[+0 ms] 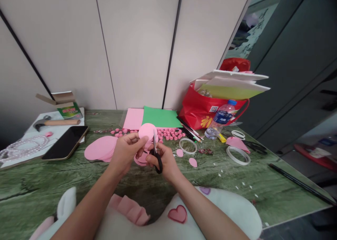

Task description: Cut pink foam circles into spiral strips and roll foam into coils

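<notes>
Between the thumb and fingers of my left hand [126, 149] is a pink paper circle [146, 130], held up over the table. My right hand [163, 160] grips black-handled scissors [158, 162], whose blades point away from me and lie against the circle's right part. Whether the blades are cutting into the paper I cannot tell. Below my hands more pink paper rounds [140, 159] lie on the table, partly hidden. To the left is a stack of larger pink paper circles [100, 148]. Two small pink petal-shaped pieces, one of them a pointed oval [193, 162], lie to the right.
Behind my hands are many small pink beads [171, 134] and green paper [163, 117]. A phone [65, 142] and a hammer [60, 122] lie left. Tape rolls [238, 155], a water bottle [220, 120] and a red bag [193, 105] are right. A plush cushion [223, 205] is in front of me.
</notes>
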Action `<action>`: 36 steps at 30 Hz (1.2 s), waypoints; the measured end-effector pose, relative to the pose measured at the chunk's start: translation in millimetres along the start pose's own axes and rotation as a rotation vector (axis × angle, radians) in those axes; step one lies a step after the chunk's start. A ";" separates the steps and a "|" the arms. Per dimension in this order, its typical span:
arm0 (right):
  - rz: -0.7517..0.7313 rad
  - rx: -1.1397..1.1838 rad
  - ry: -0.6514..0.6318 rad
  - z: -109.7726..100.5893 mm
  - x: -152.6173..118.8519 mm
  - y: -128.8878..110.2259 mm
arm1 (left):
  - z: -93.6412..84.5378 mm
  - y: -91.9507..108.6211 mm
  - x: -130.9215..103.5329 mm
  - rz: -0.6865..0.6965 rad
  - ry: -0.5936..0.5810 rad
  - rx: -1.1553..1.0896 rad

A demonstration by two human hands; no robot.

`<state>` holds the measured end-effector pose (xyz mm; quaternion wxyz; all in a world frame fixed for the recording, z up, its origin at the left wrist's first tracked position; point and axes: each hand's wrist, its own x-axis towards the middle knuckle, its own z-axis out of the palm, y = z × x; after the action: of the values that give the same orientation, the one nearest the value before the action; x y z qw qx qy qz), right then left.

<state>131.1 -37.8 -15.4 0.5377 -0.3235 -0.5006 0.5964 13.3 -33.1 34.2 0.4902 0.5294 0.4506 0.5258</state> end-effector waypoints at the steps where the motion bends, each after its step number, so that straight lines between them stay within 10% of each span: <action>1: 0.001 0.001 -0.002 0.0 -0.2 0.0 | -0.3 -0.1 0.0 0.006 0.000 -0.002; 36: -0.013 0.037 -0.012 -1.7 1.8 5.6 | 0.4 0.3 1.0 -0.003 0.005 -0.076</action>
<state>130.5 -35.3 -20.9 0.5444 -0.3069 -0.4946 0.6040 13.7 -32.1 34.6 0.5096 0.5085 0.4321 0.5431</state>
